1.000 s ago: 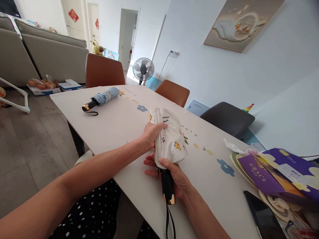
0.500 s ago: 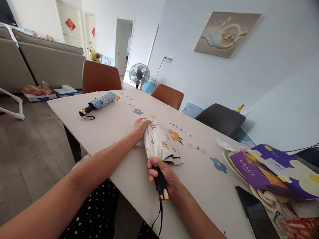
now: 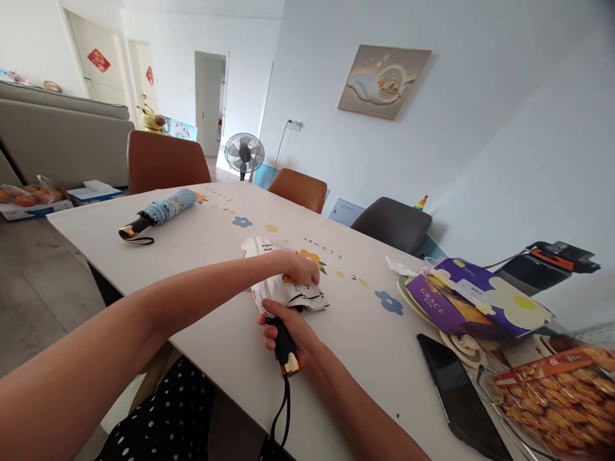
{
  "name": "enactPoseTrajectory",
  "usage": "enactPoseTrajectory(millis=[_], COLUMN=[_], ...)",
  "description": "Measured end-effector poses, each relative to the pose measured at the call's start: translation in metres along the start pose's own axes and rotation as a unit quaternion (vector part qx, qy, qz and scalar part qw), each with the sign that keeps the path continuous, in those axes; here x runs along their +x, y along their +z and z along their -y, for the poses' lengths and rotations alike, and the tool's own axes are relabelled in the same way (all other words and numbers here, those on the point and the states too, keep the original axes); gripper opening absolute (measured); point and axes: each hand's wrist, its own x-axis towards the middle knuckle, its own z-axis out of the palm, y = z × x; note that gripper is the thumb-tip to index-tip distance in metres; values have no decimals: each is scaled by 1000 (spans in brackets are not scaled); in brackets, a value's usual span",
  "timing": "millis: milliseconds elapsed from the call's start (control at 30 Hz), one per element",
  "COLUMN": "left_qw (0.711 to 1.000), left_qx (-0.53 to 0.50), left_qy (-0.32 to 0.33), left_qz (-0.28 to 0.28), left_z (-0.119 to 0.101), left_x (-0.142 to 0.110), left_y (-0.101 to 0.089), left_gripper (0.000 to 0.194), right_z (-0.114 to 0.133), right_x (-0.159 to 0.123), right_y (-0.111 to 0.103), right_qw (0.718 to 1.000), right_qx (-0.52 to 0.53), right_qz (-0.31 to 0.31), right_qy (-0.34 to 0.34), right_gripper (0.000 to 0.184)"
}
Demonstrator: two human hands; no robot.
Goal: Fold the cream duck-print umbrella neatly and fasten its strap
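A white folding umbrella (image 3: 269, 291) with small printed figures lies partly folded on the table, its black and gold handle (image 3: 284, 346) toward me. My right hand (image 3: 295, 326) is wrapped round the top of that handle, and a black wrist strap (image 3: 281, 416) hangs below it. My left hand (image 3: 305, 267) reaches across the canopy, its fingers curled down on the loose cloth at the right side; the fingertips are hidden. Farther left on the table rests a blue folded umbrella (image 3: 170, 206) with a similar black and gold handle.
The white table (image 3: 211, 224) bears flower prints. At its right side are a black phone (image 3: 461, 390), a purple box (image 3: 446, 301), a pack of brown snacks (image 3: 562, 403) and a cable. Chairs (image 3: 166, 163) line the far side, with a fan (image 3: 244, 155) beyond.
My left hand has moved from the canopy's far tip, toward me and right, onto the loose cloth. My right hand still holds the handle. The camera view has turned right.
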Motion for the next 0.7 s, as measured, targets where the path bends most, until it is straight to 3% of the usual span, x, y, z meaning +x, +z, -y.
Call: enactPoseTrajectory(millis=[100, 200, 367, 433, 567, 700], left_qw=[993, 980, 983, 979, 978, 984], left_qx=[88, 147, 62, 33, 25, 49], left_qy=[51, 120, 169, 189, 164, 83], left_qz=[56, 66, -30, -68, -130, -149], left_z=[2, -9, -44, -48, -26, 16], left_x=[8, 5, -28, -45, -66, -68], left_y=[5, -6, -50, -69, -97, -106], left_gripper=[29, 27, 14, 13, 13, 11], right_z=[-1, -1, -1, 2, 16, 32], right_x=[1, 2, 2, 3, 4, 1], right_y=[-3, -4, -4, -7, -22, -36], right_qw=[1000, 1000, 1000, 999, 994, 991], right_qx=[10, 18, 14, 12, 13, 44], right_qz=[15, 12, -8, -27, -57, -57], right_qy=[-4, 4, -13, -31, -96, -114], right_gripper=[21, 24, 26, 25, 26, 34])
